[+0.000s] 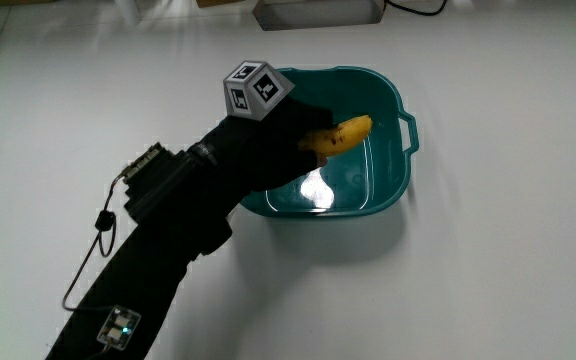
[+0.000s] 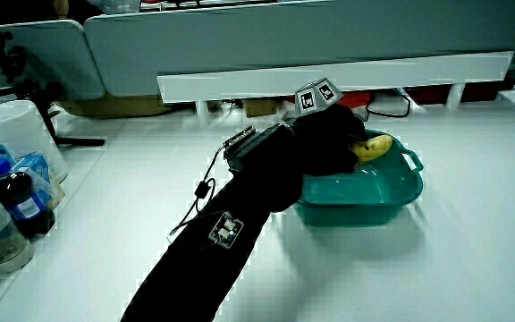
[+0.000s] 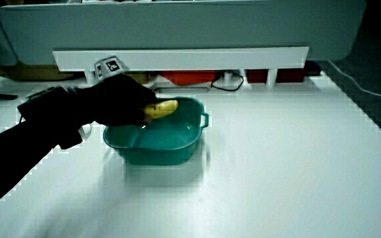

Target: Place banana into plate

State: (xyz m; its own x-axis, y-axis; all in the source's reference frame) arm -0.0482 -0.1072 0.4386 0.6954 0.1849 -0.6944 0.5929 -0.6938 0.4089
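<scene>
Gripping the yellow banana (image 1: 343, 133) in curled fingers, the black-gloved hand (image 1: 273, 145) should lower toward six o'clock, releasing gently inside the teal plastic basin (image 1: 393, 95).

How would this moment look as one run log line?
hand: shut on banana | position: over teal basin | banana: held, not released | step: placing

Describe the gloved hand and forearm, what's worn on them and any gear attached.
The hand wears a black glove with a grey cube bearing black-and-white patterns on its back. A black sleeve covers the forearm, with a dark box at the wrist and a thin cable.
</scene>
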